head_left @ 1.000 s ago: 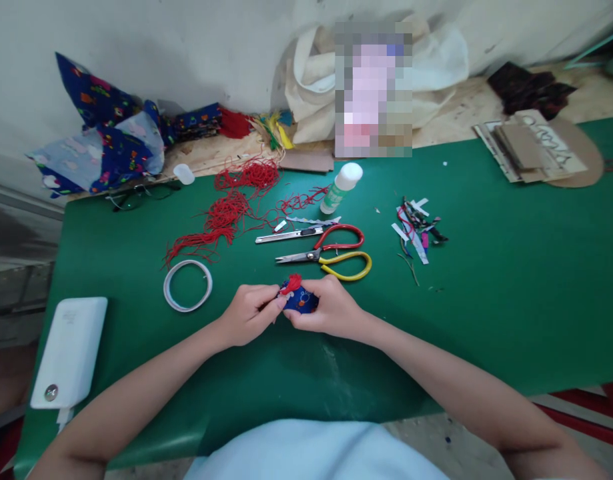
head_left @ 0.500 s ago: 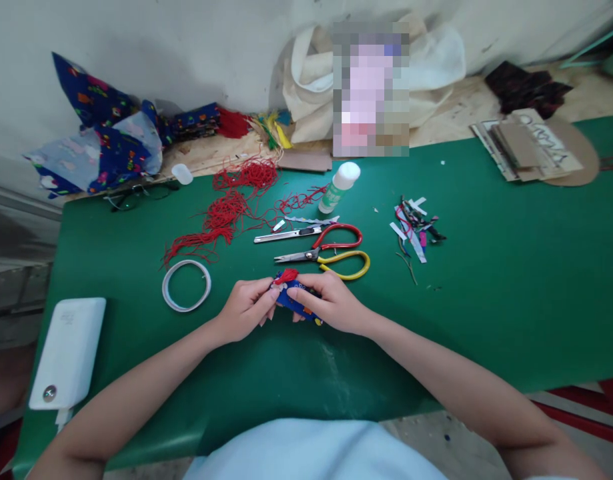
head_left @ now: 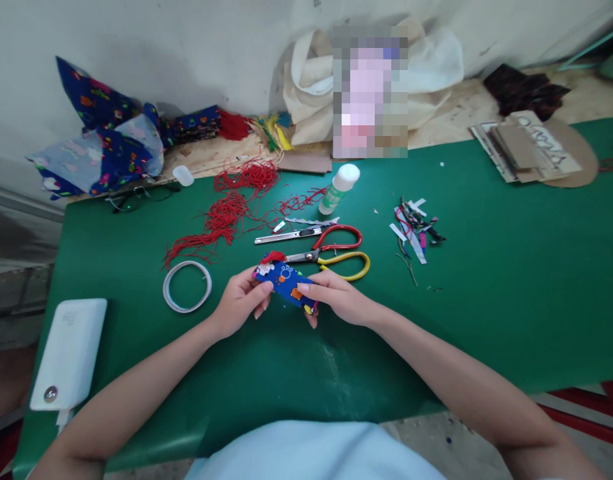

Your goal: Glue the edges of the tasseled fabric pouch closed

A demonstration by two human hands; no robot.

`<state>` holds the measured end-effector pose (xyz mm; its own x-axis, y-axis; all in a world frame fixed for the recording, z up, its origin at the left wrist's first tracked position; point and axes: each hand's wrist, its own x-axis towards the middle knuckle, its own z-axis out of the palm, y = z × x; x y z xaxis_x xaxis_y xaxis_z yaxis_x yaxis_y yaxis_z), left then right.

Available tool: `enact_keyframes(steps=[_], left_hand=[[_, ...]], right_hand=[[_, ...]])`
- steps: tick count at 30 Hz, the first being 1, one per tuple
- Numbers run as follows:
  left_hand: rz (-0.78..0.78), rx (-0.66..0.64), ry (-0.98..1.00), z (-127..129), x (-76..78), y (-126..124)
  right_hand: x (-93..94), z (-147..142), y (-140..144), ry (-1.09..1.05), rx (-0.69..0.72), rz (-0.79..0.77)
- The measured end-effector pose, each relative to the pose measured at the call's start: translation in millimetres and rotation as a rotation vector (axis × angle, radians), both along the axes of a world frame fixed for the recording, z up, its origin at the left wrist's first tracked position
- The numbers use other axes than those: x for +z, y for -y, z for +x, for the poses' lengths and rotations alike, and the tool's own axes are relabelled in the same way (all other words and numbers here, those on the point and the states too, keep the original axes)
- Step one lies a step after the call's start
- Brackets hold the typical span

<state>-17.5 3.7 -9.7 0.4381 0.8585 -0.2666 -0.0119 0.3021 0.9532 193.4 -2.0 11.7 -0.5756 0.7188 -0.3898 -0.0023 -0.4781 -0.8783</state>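
Between my two hands is a small blue patterned fabric piece (head_left: 287, 283) with printed figures and a red tassel (head_left: 273, 257) at its upper left end. My left hand (head_left: 242, 300) pinches its left end, thumb on top. On the right end, my right hand (head_left: 339, 297) grips it with the thumb over the face and fingers beneath. Just beyond it lie scissors (head_left: 336, 251) with one red and one yellow handle, their blade tips covered by the fabric piece. A utility knife (head_left: 289, 235) rests behind the scissors.
A glue bottle (head_left: 339, 189) stands behind the scissors. Red cords (head_left: 226, 213) spread at left, near a tape roll (head_left: 187, 287). A white power bank (head_left: 69, 353) lies at far left. Scraps (head_left: 413, 230) sit at right, cardboard pieces (head_left: 529, 150) farther back. Blue fabric (head_left: 119, 150) lies by the wall.
My hands have moved apart along the blue fabric piece, so more of its printed face shows. Its tassel end has shifted left and up, over the scissor tips.
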Motion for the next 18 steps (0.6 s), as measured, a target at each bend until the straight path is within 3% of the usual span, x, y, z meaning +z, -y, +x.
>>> enact_keyframes(steps=[8, 18], left_hand=[[0.037, -0.108, -0.037, -1.2, 8.8, 1.1], [0.127, -0.126, -0.044, -0.5, 6.8, 1.9]], right_hand=[[-2.2, -3.8, 3.1, -0.011, -0.012, -0.039], [-2.9, -5.8, 4.1, -0.014, -0.025, -0.005]])
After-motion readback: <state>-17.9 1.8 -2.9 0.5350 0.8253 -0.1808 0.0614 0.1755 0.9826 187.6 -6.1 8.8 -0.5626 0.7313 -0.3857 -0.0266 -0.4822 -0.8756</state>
